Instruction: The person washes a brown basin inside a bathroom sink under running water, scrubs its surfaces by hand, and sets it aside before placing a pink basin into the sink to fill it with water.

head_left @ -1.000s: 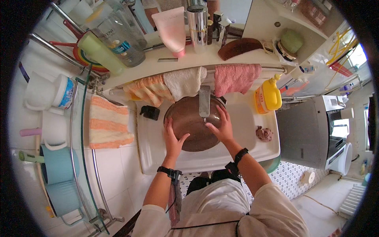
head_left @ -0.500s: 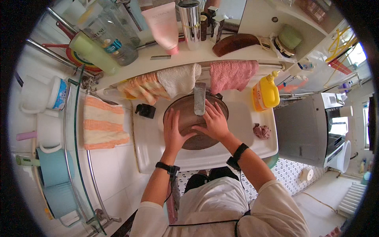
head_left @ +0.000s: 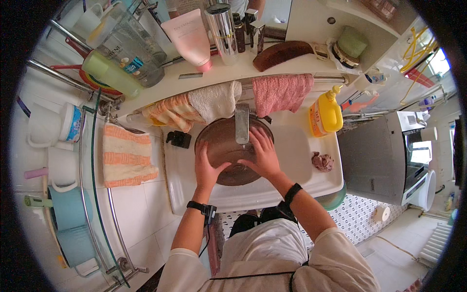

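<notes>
We see the round brown pan [head_left: 230,150] mid-frame, no long axis, between the left hand [head_left: 207,169] and right hand [head_left: 265,158], both splayed ungripping, right nearer the faucet spout [head_left: 242,124].

Both forearms reach in from the near side and slant toward each other, the left forearm [head_left: 188,233] rising slightly rightward, the right forearm [head_left: 310,211] angling far and left. The left hand [head_left: 206,168] and right hand [head_left: 262,156] stand apart, fingers pointing far, loosely curved and parted, with their thumbs stretched inward toward one another.
</notes>
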### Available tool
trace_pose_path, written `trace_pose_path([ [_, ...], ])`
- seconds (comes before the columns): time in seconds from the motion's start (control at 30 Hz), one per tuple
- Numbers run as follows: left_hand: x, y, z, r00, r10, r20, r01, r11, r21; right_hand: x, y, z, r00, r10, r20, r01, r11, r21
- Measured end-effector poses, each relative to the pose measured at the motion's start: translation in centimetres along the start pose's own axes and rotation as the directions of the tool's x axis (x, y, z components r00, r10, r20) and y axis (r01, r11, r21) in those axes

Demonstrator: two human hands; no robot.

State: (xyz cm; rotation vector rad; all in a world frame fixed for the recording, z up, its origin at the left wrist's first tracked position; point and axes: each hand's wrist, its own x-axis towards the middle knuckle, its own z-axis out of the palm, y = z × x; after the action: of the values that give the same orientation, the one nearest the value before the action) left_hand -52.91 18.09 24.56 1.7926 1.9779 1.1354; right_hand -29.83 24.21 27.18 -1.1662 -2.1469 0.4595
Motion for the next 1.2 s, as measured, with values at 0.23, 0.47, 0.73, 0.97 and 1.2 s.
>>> trace_pose_path([
  [0.23,0.9,3.5,0.5,0.991,0.099,0.086,-0.098,0.995,-0.015,2.1,0.0,0.5,0.997,-0.076,-0.007,0.075,0.994,-0.076],
  [0.47,0.1,1.8,-0.1,0.991,0.063,0.114,-0.067,0.997,0.028,-0.1,0.4,0.6,0.982,0.167,-0.088,-0.170,0.985,-0.032],
  [0.73,-2.9,-0.3,1.0,0.973,-0.232,0.006,0.228,0.950,-0.212,-3.7,3.0,2.4,0.868,0.493,-0.053,-0.422,0.792,0.441],
  [0.97,-5.8,-2.9,2.2,0.873,-0.429,0.233,0.481,0.838,-0.257,-0.7,-0.6,-1.5,0.988,0.151,-0.014,-0.151,0.986,-0.074],
  [1.2,2.0,4.0,0.5,0.978,0.204,0.047,-0.209,0.960,0.186,0.9,-0.4,0.8,0.999,-0.014,0.033,0.016,0.997,-0.072],
])
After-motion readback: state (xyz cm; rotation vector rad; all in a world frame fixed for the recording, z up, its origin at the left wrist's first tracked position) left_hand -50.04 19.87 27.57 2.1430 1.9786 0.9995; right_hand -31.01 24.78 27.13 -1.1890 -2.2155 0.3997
